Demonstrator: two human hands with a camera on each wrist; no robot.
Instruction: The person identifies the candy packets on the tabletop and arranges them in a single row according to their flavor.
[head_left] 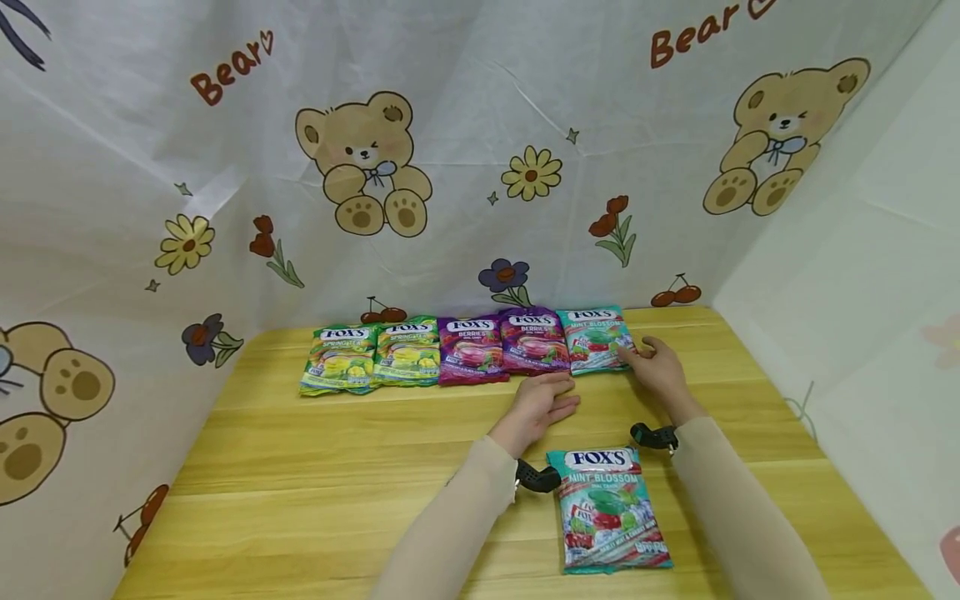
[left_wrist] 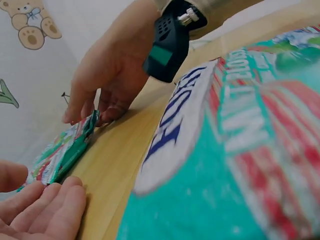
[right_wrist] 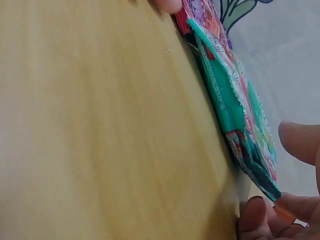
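Observation:
In the head view a teal mint candy bag [head_left: 596,340] lies at the right end of a row of candy bags. My right hand [head_left: 660,373] is at its right side, fingertips touching the bag's edge; in the right wrist view the thumb [right_wrist: 300,142] stands apart from the bag. My left hand [head_left: 534,410], fingers extended, lies at the front of the row, near the neighbouring purple berries bag [head_left: 534,340]. Closer to me, between my forearms, a second mint candy bag [head_left: 611,512] lies flat with its printed front up.
Left along the row are another purple berries bag [head_left: 472,350] and two yellow-green tea candy bags [head_left: 407,352]. Behind the wooden table [head_left: 315,483] hangs a white bear-print cloth [head_left: 465,100]. Each wrist wears a black camera [head_left: 538,477]. A thin cord [head_left: 802,408] shows at the right edge.

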